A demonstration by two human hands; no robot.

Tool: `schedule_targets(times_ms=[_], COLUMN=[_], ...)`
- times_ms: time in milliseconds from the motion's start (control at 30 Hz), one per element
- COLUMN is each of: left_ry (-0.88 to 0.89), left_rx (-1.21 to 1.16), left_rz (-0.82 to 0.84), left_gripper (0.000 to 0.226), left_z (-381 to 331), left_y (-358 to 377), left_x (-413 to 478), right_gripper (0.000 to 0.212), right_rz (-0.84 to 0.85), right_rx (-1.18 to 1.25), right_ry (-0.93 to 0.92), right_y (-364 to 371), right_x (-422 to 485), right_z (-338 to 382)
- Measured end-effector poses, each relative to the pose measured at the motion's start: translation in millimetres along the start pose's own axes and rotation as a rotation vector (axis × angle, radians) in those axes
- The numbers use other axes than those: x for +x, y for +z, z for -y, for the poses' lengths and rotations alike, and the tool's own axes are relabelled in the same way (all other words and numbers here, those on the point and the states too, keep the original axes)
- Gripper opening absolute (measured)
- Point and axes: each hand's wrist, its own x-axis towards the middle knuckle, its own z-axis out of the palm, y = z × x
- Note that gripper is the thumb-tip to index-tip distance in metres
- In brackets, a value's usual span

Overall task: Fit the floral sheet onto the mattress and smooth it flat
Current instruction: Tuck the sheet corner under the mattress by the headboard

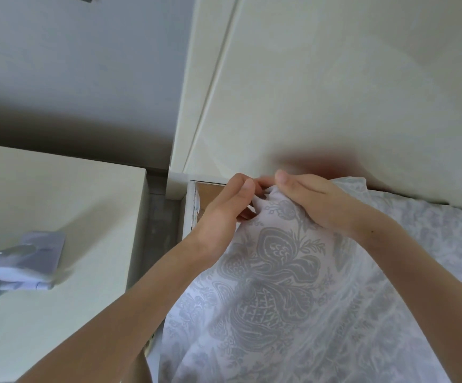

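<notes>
Arms extended, left grip [228, 208] and right grip [312, 203] curled, close together.

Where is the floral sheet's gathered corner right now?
Head view, centre: the floral sheet corner is gripped by the left hand and right hand, just below the cream panel, right of the bedside cabinet.

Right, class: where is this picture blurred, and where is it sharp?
Head view: the bluish things on the white cabinet at left are smeared by motion; a reddish smudge sits above the right hand; the print on the sheet below it is sharp.
</notes>
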Motion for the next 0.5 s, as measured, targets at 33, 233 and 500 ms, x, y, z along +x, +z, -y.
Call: schedule_targets(times_ms=[33, 233, 500], left_ry=[0.002, -0.035, -0.317], left_rx=[0.005, 0.037, -0.126], left_rz=[0.015, 0.048, 0.012], left_gripper=[0.033, 0.034, 0.049], left_z=[0, -5, -17], left_y=[0, -3, -21], left_x=[1, 1, 9], right_gripper=[0.059, 0.076, 0.107], right_rz=[0.055, 0.2, 0.076], right_rx=[0.058, 0.055, -0.153], right_ry=[0.075, 0.173, 0.136], right_y=[-1, -5, 1], right_x=[1, 3, -1], right_z=[2, 17, 12])
